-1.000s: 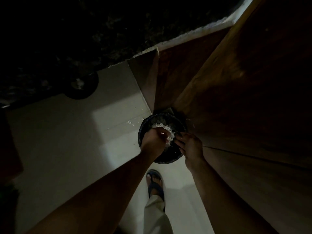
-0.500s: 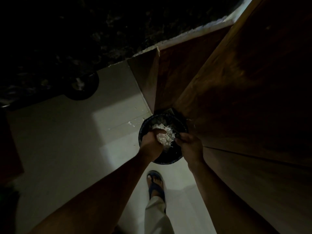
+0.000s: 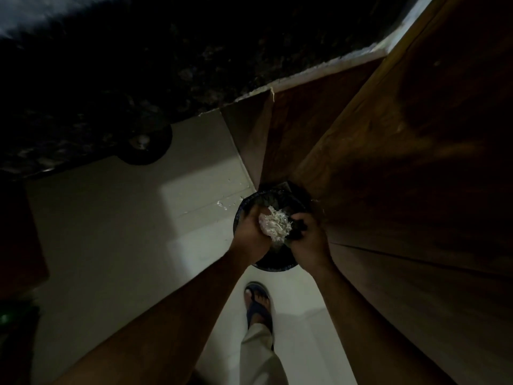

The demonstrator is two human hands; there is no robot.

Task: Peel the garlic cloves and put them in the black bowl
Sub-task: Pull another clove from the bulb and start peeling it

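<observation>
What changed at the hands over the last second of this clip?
The left hand turned so the white clump of garlic skins it grips now faces up, more exposed, over the round black container on the floor. The right hand closed in from open fingers beside the clump to curled ones against its right side. The container, the black bowl on the dark counter and the sandalled foot stayed put.

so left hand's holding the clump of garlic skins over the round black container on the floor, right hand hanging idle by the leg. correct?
Not quite: head view shows the right hand at the container too, beside the skins, not idle. The left hand does hold the clump over it.
</observation>
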